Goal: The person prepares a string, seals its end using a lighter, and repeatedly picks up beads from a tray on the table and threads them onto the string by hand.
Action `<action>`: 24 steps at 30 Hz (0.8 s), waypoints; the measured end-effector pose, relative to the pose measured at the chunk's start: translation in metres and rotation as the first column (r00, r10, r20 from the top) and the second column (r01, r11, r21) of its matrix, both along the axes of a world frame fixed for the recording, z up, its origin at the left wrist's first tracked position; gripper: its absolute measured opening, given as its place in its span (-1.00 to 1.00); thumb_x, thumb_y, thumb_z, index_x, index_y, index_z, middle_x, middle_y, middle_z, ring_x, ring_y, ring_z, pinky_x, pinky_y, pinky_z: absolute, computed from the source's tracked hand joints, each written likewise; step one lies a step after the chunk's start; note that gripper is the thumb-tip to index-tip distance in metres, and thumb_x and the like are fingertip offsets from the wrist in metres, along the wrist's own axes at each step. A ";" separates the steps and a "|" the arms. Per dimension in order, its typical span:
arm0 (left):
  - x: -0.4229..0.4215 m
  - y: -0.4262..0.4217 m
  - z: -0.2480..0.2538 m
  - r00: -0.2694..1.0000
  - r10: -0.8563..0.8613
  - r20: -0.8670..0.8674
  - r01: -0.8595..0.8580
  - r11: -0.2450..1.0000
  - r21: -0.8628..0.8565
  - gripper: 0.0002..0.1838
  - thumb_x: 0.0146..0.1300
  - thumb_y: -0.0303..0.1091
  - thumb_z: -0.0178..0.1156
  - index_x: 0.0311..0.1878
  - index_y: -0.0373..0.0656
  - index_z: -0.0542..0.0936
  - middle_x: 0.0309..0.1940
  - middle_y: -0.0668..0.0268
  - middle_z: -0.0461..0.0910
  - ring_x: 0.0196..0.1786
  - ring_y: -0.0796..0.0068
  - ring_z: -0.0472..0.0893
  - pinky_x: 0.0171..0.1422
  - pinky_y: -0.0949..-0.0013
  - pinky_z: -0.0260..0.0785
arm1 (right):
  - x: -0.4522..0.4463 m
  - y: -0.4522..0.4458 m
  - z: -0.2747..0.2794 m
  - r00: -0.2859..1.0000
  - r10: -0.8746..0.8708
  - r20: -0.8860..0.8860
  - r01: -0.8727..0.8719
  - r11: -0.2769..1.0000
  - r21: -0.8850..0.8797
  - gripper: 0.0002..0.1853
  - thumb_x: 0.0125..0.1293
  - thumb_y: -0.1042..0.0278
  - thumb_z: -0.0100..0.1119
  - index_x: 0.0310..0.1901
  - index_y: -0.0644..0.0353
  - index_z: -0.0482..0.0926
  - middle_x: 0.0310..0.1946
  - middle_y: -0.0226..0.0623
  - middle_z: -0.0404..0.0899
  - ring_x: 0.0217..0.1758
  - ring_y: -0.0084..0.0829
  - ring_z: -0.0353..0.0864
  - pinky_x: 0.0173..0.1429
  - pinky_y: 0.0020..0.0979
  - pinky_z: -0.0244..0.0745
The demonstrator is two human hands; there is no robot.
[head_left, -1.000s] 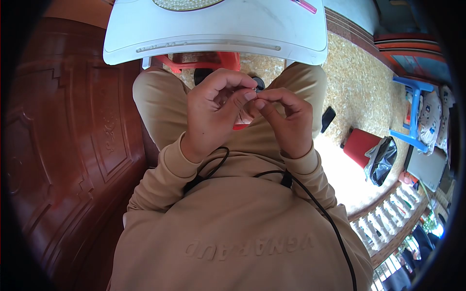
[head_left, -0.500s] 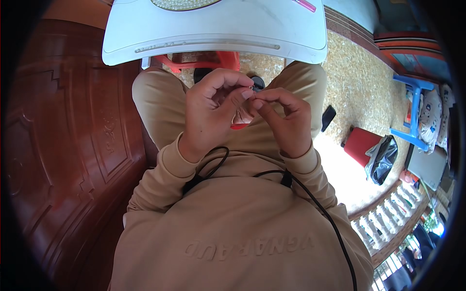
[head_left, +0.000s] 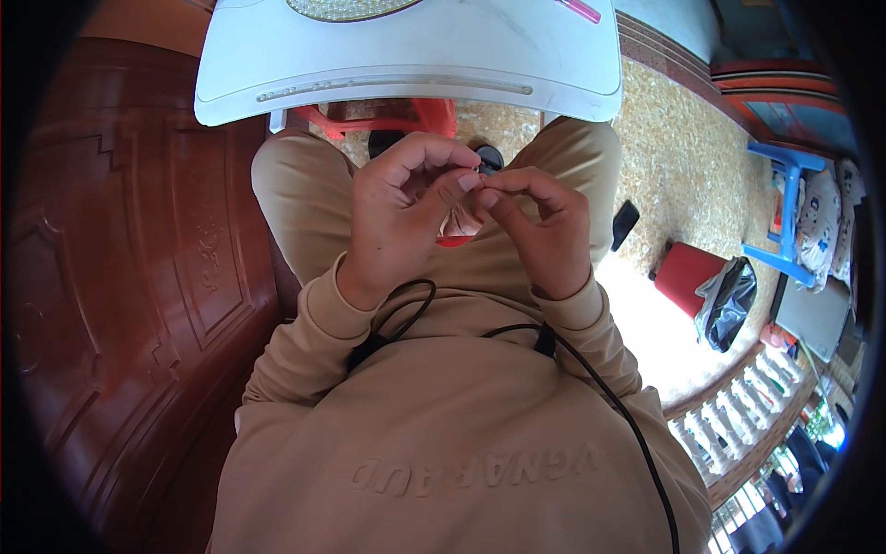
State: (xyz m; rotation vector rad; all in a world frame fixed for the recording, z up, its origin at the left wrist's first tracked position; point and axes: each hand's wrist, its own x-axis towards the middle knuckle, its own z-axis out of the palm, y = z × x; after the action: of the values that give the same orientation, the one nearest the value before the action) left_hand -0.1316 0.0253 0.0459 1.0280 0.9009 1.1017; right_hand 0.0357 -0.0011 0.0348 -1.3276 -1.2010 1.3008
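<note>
My left hand (head_left: 406, 208) is raised over my lap, its thumb and index finger pinched at a tiny item too small to make out. Right beside it, my right hand (head_left: 544, 222) pinches at the same spot with thumb and index finger, the fingertips of both hands nearly touching. Below the left fingers, part of something shiny and reddish (head_left: 459, 224) shows between the hands; most of it is hidden.
Ahead stands a white table (head_left: 406, 55) with a round pearly plate (head_left: 351, 7) and a pink pen (head_left: 580, 10). A red stool (head_left: 434, 117) is beneath. On the floor at right are a phone (head_left: 625, 224), a blue stool (head_left: 787, 212) and a black bag (head_left: 729, 309).
Both hands have shifted very slightly to the left, keeping their fingertips pinched together. The rest looks unchanged.
</note>
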 end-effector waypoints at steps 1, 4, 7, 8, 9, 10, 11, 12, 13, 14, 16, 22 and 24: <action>0.000 0.000 0.000 1.000 -0.003 0.003 0.003 1.000 -0.012 -0.86 0.37 -0.65 0.19 -0.04 -0.37 0.54 -0.30 0.17 0.67 -0.35 0.52 0.64 -0.26 0.56 0.52 | 0.000 0.000 -0.001 1.000 -0.001 0.003 0.001 1.000 0.005 -0.91 0.29 0.57 0.33 -0.19 0.27 0.73 -0.40 -0.42 0.70 -0.45 -0.66 0.47 -0.31 -0.65 0.39; -0.001 0.000 0.001 1.000 -0.010 0.011 0.011 0.999 -0.036 -0.85 0.36 -0.66 0.18 -0.03 -0.37 0.54 -0.30 0.17 0.67 -0.35 0.53 0.64 -0.27 0.57 0.51 | 0.001 0.000 -0.001 1.000 -0.004 0.010 0.004 1.000 0.013 -0.91 0.29 0.58 0.33 -0.18 0.28 0.73 -0.40 -0.42 0.70 -0.45 -0.65 0.48 -0.31 -0.64 0.39; -0.001 -0.001 0.000 0.998 -0.051 0.026 0.052 0.997 -0.059 -0.85 0.34 -0.66 0.18 -0.04 -0.36 0.54 -0.29 0.18 0.66 -0.35 0.53 0.64 -0.28 0.58 0.50 | 0.001 -0.001 0.001 1.000 -0.005 0.019 0.005 1.000 -0.009 -0.90 0.28 0.59 0.33 -0.18 0.28 0.73 -0.40 -0.41 0.69 -0.45 -0.64 0.48 -0.31 -0.64 0.40; -0.002 0.000 0.000 0.998 -0.064 0.028 0.066 0.996 -0.061 -0.85 0.34 -0.66 0.18 -0.04 -0.36 0.54 -0.28 0.19 0.65 -0.35 0.53 0.63 -0.28 0.58 0.49 | 0.000 0.000 0.002 1.000 -0.005 0.019 0.006 1.000 -0.010 -0.90 0.28 0.59 0.33 -0.18 0.29 0.73 -0.39 -0.41 0.69 -0.45 -0.64 0.49 -0.31 -0.63 0.41; -0.001 -0.001 -0.001 0.997 -0.065 0.032 0.067 0.996 -0.054 -0.86 0.33 -0.66 0.18 -0.07 -0.34 0.55 -0.27 0.20 0.63 -0.36 0.54 0.62 -0.29 0.59 0.48 | 0.000 0.001 0.002 1.000 -0.006 0.011 0.006 1.000 0.004 -0.90 0.28 0.59 0.33 -0.18 0.29 0.73 -0.39 -0.41 0.69 -0.45 -0.64 0.49 -0.31 -0.63 0.41; 0.000 -0.001 -0.001 0.998 -0.064 0.029 0.065 0.997 -0.040 -0.86 0.32 -0.66 0.18 -0.09 -0.32 0.56 -0.26 0.22 0.60 -0.38 0.55 0.61 -0.30 0.59 0.47 | 0.002 0.001 0.001 1.000 -0.011 0.015 0.012 1.000 -0.003 -0.89 0.28 0.59 0.33 -0.17 0.29 0.73 -0.39 -0.41 0.68 -0.45 -0.64 0.49 -0.31 -0.63 0.41; 0.000 0.000 -0.002 0.998 -0.061 0.008 0.061 0.998 -0.020 -0.86 0.32 -0.66 0.18 -0.09 -0.32 0.56 -0.26 0.22 0.60 -0.38 0.55 0.61 -0.30 0.59 0.47 | 0.003 0.000 -0.001 1.000 -0.015 0.014 0.015 1.000 -0.011 -0.88 0.28 0.59 0.33 -0.16 0.29 0.73 -0.39 -0.40 0.68 -0.44 -0.63 0.49 -0.30 -0.63 0.42; 0.000 0.001 -0.002 0.998 -0.048 -0.045 0.051 0.996 0.067 -0.86 0.28 -0.67 0.18 -0.12 -0.30 0.58 -0.23 0.26 0.57 -0.31 0.55 0.54 -0.21 0.57 0.42 | 0.003 -0.001 -0.002 1.000 -0.016 0.013 0.017 1.000 -0.019 -0.88 0.27 0.59 0.33 -0.16 0.29 0.72 -0.38 -0.40 0.68 -0.44 -0.63 0.50 -0.30 -0.62 0.42; -0.001 0.003 -0.002 0.995 -0.031 -0.095 0.045 0.988 0.151 -0.85 0.24 -0.68 0.18 -0.16 -0.28 0.60 -0.19 0.29 0.55 -0.25 0.54 0.47 -0.13 0.54 0.36 | 0.000 -0.001 -0.003 1.000 -0.018 0.015 0.018 0.999 -0.030 -0.87 0.27 0.59 0.33 -0.15 0.29 0.72 -0.38 -0.40 0.67 -0.43 -0.63 0.50 -0.29 -0.62 0.43; -0.004 0.004 -0.002 0.994 -0.025 -0.107 0.042 0.985 0.165 -0.85 0.24 -0.68 0.18 -0.16 -0.28 0.60 -0.19 0.29 0.55 -0.25 0.54 0.47 -0.13 0.54 0.36 | -0.004 0.000 -0.001 1.000 -0.013 0.003 0.013 1.000 -0.015 -0.87 0.27 0.59 0.33 -0.15 0.29 0.72 -0.38 -0.40 0.67 -0.43 -0.63 0.50 -0.29 -0.62 0.43; -0.006 0.006 -0.005 0.973 -0.030 -0.230 0.079 0.975 0.207 -0.86 0.22 -0.68 0.19 -0.18 -0.26 0.60 -0.19 0.30 0.53 -0.24 0.54 0.46 -0.13 0.53 0.35 | -0.009 0.003 0.003 0.996 -0.057 -0.075 0.054 0.998 -0.039 -0.87 0.27 0.60 0.33 -0.15 0.29 0.72 -0.37 -0.40 0.66 -0.42 -0.63 0.50 -0.29 -0.62 0.42; -0.005 0.013 -0.002 0.957 -0.084 -0.277 0.132 0.978 0.161 -0.86 0.19 -0.67 0.21 -0.22 -0.23 0.60 -0.19 0.32 0.52 -0.26 0.55 0.44 -0.16 0.52 0.33 | -0.003 0.003 -0.003 0.997 -0.067 -0.047 0.066 0.998 -0.016 -0.88 0.26 0.60 0.33 -0.17 0.27 0.70 -0.37 -0.41 0.64 -0.40 -0.64 0.48 -0.29 -0.62 0.38; -0.007 0.018 0.000 0.961 -0.096 -0.260 0.138 0.980 0.147 -0.86 0.19 -0.67 0.21 -0.22 -0.22 0.60 -0.19 0.32 0.53 -0.27 0.55 0.44 -0.17 0.53 0.33 | -0.003 0.004 -0.008 0.998 -0.056 -0.020 0.056 0.998 0.014 -0.88 0.26 0.60 0.33 -0.17 0.27 0.70 -0.37 -0.42 0.64 -0.39 -0.65 0.47 -0.29 -0.63 0.38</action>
State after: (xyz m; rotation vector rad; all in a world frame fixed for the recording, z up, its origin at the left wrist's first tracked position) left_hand -0.1383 0.0436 0.0455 1.3640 0.9485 0.9699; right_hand 0.0328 0.0032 0.0272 -1.3257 -1.1499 1.2605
